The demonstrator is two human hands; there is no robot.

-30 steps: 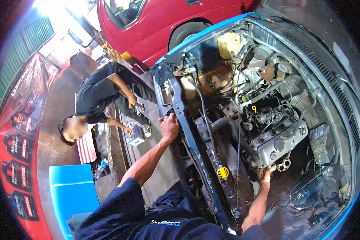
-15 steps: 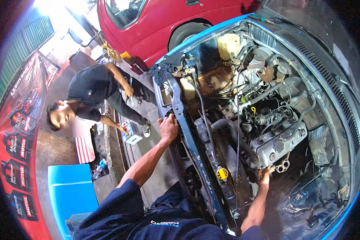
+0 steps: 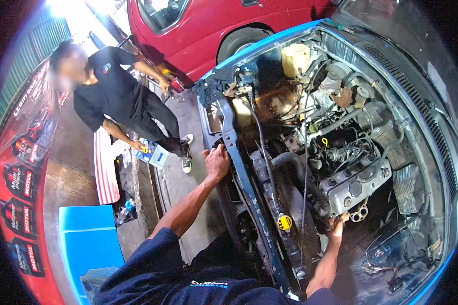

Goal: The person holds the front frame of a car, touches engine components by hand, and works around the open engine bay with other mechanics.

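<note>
My left hand (image 3: 217,162) grips the edge of the worn blue front crossmember (image 3: 243,175) of a car, its fingers curled over the metal. Down beside the engine, below the silver valve cover (image 3: 355,190), is my right hand (image 3: 335,229). Its fingers are bent and partly hidden under the engine's end, so what they hold is not visible. Close to that hand's thumb sits a metal flange with round openings (image 3: 360,213). A thick black hose (image 3: 290,165) runs from the radiator side toward the engine. A yellow cap (image 3: 284,222) lies between my two hands.
At the left a co-worker (image 3: 122,96) in dark clothes holds a blue-and-white box (image 3: 155,154). Behind the open engine bay stands a red vehicle (image 3: 198,40). A blue panel (image 3: 89,239) and a red banner (image 3: 23,203) are at far left. A cream reservoir (image 3: 295,58) sits in the bay.
The co-worker has risen from a bent posture to a more upright stance, and the blue-and-white box has shifted up and left in view. My hands stay in nearly the same places.
</note>
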